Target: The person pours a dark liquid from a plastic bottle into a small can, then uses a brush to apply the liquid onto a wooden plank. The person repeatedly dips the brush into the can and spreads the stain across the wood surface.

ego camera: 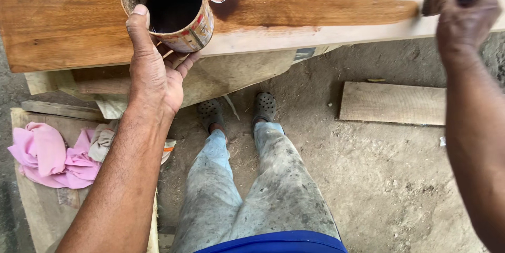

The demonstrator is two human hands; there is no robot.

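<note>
Plank (63, 27) glistens dark-stained above dusty dirt floor (389, 179).

The one package I see is a round tin can (171, 8) at the top of my view, left of centre, held in my left hand (155, 77) above the wooden board (63, 21). It is open at the top, dark inside, with its rim and inner wall smeared brown. A paper label (197, 34) wraps its outer wall: pale cream, with red and dark patches, heavily stained and worn. My thumb lies on the near rim and my fingers curl under the base. I see no signs or screens anywhere.
</note>
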